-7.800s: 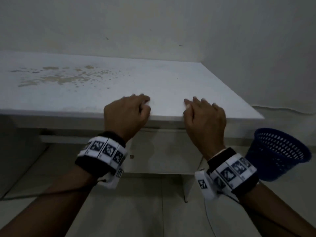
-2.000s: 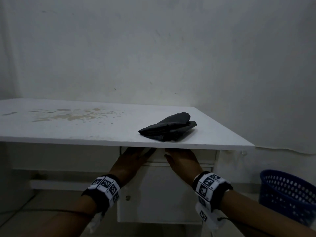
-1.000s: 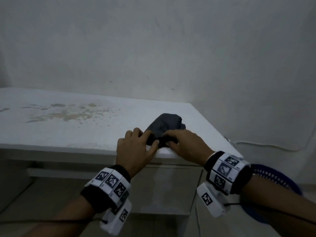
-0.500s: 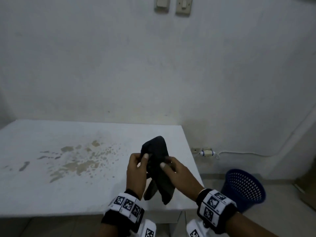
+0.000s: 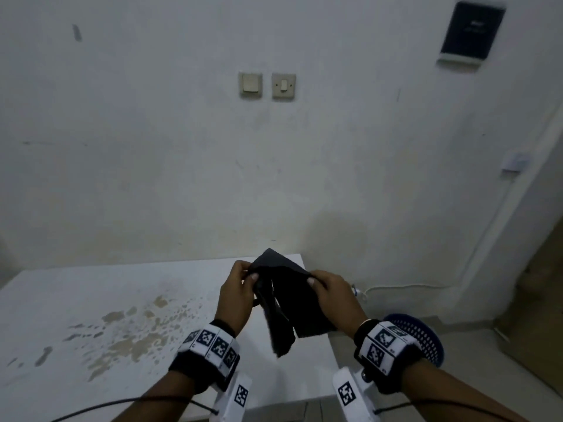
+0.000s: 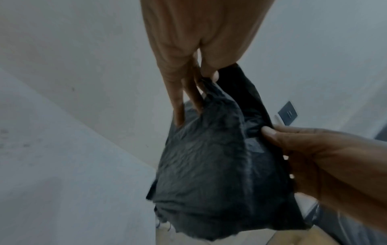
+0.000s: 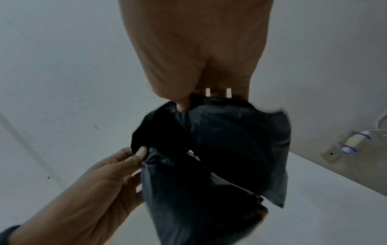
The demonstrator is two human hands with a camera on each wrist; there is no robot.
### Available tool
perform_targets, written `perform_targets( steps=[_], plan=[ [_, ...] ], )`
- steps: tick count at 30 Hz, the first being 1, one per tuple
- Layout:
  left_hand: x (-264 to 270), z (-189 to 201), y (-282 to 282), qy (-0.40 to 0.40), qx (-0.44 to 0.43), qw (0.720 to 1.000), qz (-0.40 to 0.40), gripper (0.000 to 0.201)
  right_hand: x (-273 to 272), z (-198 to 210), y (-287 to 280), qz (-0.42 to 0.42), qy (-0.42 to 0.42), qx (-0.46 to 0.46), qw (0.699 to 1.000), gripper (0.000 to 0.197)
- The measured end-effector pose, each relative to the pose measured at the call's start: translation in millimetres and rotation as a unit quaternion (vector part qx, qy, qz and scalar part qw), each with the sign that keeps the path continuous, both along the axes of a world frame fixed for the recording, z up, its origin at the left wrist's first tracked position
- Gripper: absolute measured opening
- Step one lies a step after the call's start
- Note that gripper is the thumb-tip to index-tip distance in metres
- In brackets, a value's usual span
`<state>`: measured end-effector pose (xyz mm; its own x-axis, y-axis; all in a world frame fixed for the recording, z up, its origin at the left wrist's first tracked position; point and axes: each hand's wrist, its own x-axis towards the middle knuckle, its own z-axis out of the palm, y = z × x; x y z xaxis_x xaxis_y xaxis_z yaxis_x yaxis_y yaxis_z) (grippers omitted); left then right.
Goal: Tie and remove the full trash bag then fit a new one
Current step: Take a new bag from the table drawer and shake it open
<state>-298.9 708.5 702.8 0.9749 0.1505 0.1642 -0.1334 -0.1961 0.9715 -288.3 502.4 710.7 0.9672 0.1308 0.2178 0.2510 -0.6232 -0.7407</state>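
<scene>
Above the white table's (image 5: 128,287) right end, the left hand (image 5: 236,295) pinches the folded black trash bag's (image 5: 289,303) left top edge, the bag hanging between, the right hand (image 5: 333,295) pinching its right top edge

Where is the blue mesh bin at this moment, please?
In the head view, the blue mesh bin stands on the floor at lower right, beside the white table, partly hidden behind the right hand's wristband.

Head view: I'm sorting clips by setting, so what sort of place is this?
Probably a plain utility or office room: a stained white table, wall switches on a bare wall, and a blue mesh bin on the floor.
</scene>
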Motion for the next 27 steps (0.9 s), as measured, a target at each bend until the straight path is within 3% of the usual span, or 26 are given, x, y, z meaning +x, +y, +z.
perform_targets(
  steps=[5,8,13,15,16,18,20,24,27],
  plan=[
    [10,17,-34,-0.016,0.158,0.987,-0.001,0.021,8,31,-58,-0.061,-0.031,-0.03,0.997,0.021],
    [11,27,-69,-0.009,0.188,0.982,-0.011,0.008,13,48,-95,-0.073,-0.032,-0.073,0.994,0.021],
    [24,25,-137,0.036,0.241,0.963,-0.116,0.038,22,70,-162,-0.049,-0.062,-0.17,0.982,0.023],
    [33,28,-169,-0.007,0.312,0.939,-0.144,0.072,26,75,-187,0.009,-0.057,-0.202,0.978,0.025],
    [37,32,-186,-0.048,0.346,0.925,-0.151,0.075,28,77,-200,0.04,-0.058,-0.214,0.974,0.026],
    [41,41,-223,-0.097,0.362,0.911,-0.171,0.047,31,81,-224,0.075,-0.075,-0.257,0.961,0.029],
    [51,40,-252,-0.096,0.351,0.916,-0.172,0.027,35,82,-248,0.066,-0.105,-0.338,0.933,0.034],
    [60,30,-294,-0.069,0.275,0.952,-0.12,0.026,45,79,-299,-0.035,-0.131,-0.433,0.891,0.044],
    [63,25,-317,-0.061,0.241,0.964,-0.099,0.024,50,74,-323,-0.187,-0.128,-0.379,0.897,0.044]
  ],
)
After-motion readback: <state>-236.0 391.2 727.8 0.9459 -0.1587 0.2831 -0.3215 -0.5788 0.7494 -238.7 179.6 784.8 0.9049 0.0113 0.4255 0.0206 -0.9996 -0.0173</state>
